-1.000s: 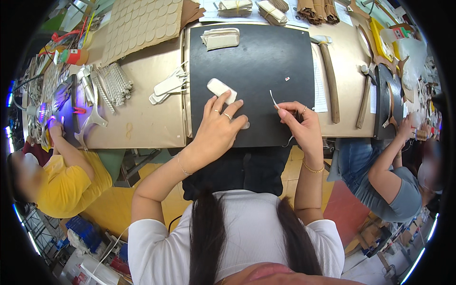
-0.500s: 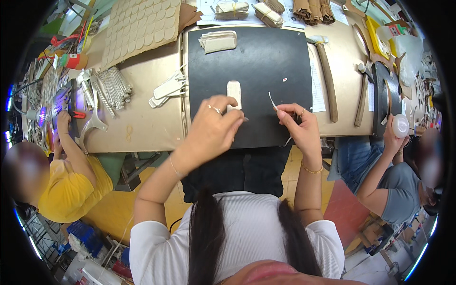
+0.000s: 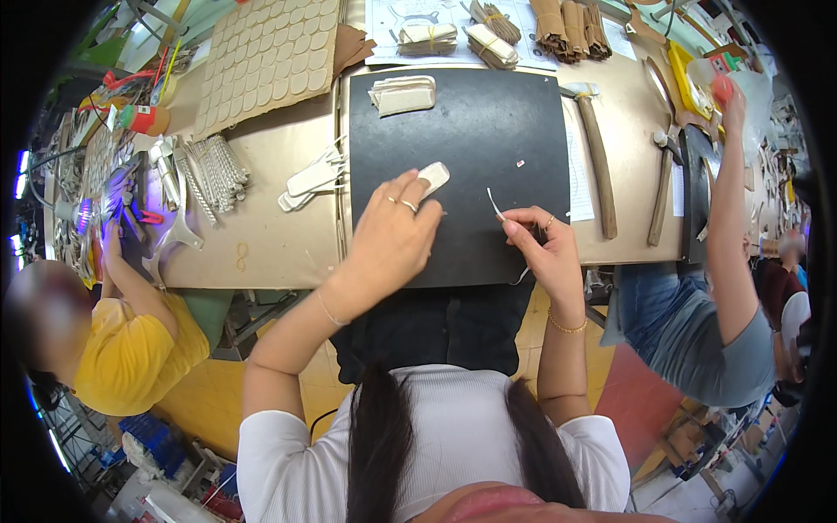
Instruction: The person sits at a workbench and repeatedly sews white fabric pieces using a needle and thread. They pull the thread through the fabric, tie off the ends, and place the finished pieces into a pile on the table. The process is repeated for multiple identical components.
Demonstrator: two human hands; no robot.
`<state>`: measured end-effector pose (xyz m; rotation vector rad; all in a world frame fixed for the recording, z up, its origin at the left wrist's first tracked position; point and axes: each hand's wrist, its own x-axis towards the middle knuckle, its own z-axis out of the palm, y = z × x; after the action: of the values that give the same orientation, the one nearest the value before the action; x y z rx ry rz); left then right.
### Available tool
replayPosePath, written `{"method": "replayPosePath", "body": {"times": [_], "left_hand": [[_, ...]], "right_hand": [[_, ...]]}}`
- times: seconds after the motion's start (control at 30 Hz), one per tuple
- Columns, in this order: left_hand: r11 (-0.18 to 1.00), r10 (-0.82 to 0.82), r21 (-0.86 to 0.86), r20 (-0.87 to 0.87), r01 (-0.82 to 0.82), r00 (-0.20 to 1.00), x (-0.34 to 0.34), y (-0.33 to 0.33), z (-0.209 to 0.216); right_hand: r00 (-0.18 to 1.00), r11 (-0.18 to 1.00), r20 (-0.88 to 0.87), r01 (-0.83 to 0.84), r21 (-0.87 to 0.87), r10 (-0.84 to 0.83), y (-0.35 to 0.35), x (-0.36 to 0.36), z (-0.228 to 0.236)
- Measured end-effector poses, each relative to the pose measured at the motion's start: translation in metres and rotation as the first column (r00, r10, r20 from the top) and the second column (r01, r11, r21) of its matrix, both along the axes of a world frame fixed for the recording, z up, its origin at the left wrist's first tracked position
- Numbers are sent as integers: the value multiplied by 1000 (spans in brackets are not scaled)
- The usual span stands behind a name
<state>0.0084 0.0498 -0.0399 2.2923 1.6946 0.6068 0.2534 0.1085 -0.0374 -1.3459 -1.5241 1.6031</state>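
Note:
Over the black mat [image 3: 479, 113], my left hand [image 3: 391, 231] has its fingers curled on the near end of a cream, round-ended oblong piece [image 3: 435, 177]. The piece lies tilted, its far end pointing away to the right; its near end is hidden under my fingers. My right hand [image 3: 547, 250] pinches a thin white strip [image 3: 494, 202] between thumb and forefinger. One end of the strip sticks up past my fingertips, and a tail hangs below the hand near the mat's front edge.
A stack of cream pieces [image 3: 404, 96] sits at the mat's far left. Cream pieces with white strips [image 3: 314, 177] lie left of the mat. Hammers [image 3: 598, 166] lie to the right. Braided cords [image 3: 218, 173] and a sheet of ovals [image 3: 266, 65] are farther left. People work on both sides.
My left hand has turned the cream piece from upright to slanting right. My right hand has shifted slightly left with the strip. The person on the right has reached an arm far forward.

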Motion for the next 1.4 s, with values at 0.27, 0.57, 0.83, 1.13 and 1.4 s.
{"method": "replayPosePath", "body": {"times": [0.27, 0.57, 0.83, 1.13, 1.4], "left_hand": [[999, 5, -38, 84, -1, 996, -1, 7, -11], [994, -17, 108, 103, 6, 995, 19, -13, -21], [991, 66, 115, 14, -67, 998, 11, -60, -30], [992, -1, 123, 50, -6, 999, 5, -60, -33], [989, -15, 146, 30, 11, 999, -1, -55, -35]], "right_hand": [[997, 993, 67, -46, 111, 38, 2, -2, 2], [961, 768, 277, -169, 618, -11, -9, -27, -5], [919, 557, 393, -340, 758, 27, -6, -34, -21], [821, 318, 556, -565, 762, 126, 3, -57, -32], [785, 260, 603, -618, 742, 143, 6, -66, -26]]}}
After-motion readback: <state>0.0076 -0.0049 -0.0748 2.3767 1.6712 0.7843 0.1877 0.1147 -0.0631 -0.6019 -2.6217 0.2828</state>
